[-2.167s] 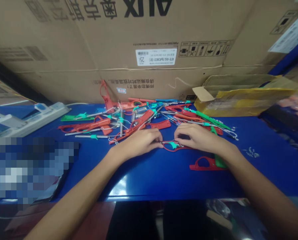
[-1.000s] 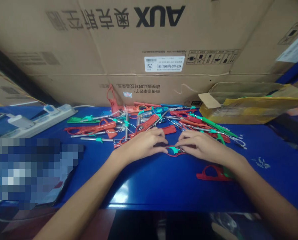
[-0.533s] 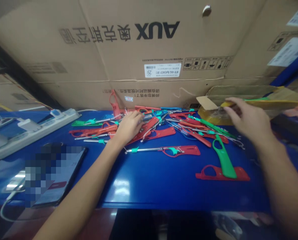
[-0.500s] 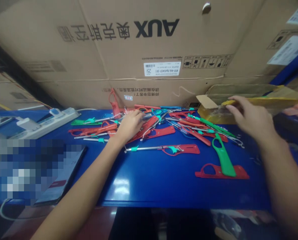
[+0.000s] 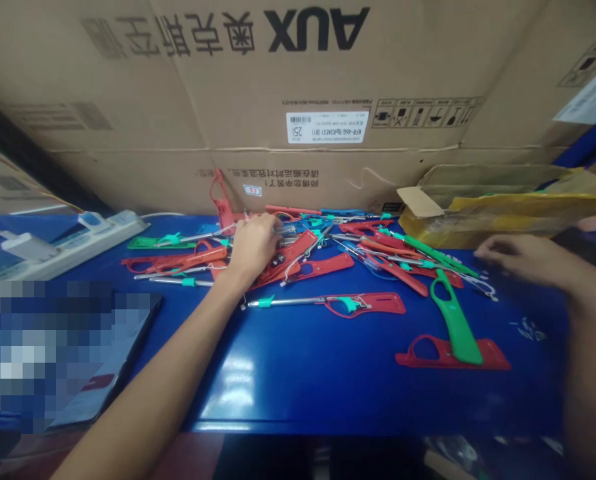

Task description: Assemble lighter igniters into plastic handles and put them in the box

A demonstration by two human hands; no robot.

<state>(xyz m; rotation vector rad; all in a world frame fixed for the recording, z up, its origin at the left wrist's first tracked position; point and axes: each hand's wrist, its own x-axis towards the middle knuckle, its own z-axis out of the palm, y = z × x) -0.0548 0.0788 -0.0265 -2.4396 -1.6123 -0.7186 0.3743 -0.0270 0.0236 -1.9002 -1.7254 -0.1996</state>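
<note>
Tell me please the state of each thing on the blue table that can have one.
left hand, curled into the pile; grip unclear.
right hand, low over the table, blurred; grip unclear.
red handle with rod, lying flat, apart from the pile.
green handle, lying across a red shell.
small carton, flap open.

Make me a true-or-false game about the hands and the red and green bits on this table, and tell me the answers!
1. The left hand is on the pile of red and green parts. True.
2. The right hand grips the green handle. False: the hand is apart from it, near the open cardboard box.
3. The green handle lies across a red handle. True.
4. The table is yellow. False: it is blue.
5. A white power strip lies beyond the left arm, on the left side of the table. True.
</note>
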